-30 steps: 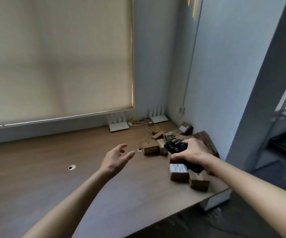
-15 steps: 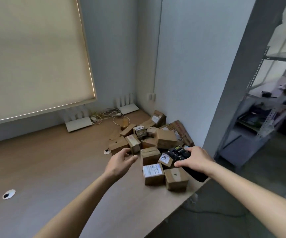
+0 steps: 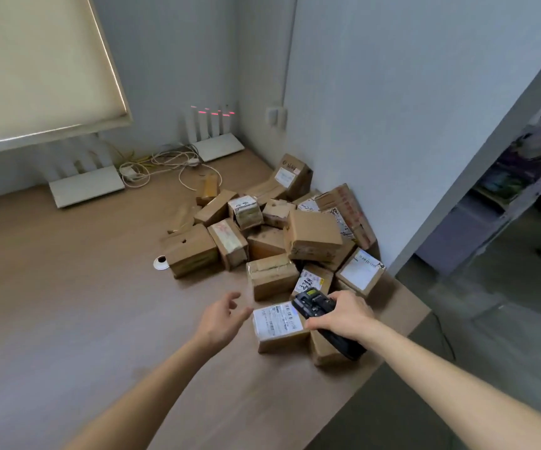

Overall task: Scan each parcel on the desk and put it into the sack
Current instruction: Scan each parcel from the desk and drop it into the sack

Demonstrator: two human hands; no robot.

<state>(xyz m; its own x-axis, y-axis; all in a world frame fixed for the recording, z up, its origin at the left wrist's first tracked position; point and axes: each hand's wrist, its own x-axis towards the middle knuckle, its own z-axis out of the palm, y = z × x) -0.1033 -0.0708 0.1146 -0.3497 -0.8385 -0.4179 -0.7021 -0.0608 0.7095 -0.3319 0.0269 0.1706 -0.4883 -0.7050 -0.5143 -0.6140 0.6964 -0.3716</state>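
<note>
Wooden desk (image 3: 67, 319); scanner (image 3: 319, 315) gripped in right hand (image 3: 344, 316), nose up-left; left hand (image 3: 220, 321) loose, empty.

Two bare forearms reach in from the bottom edge, with no sleeve showing on either up to where the picture cuts them off. The left hand (image 3: 220, 319) and right hand (image 3: 344, 315) wear no gloves, and no rings, watch or bands show on the fingers or wrists.
</note>
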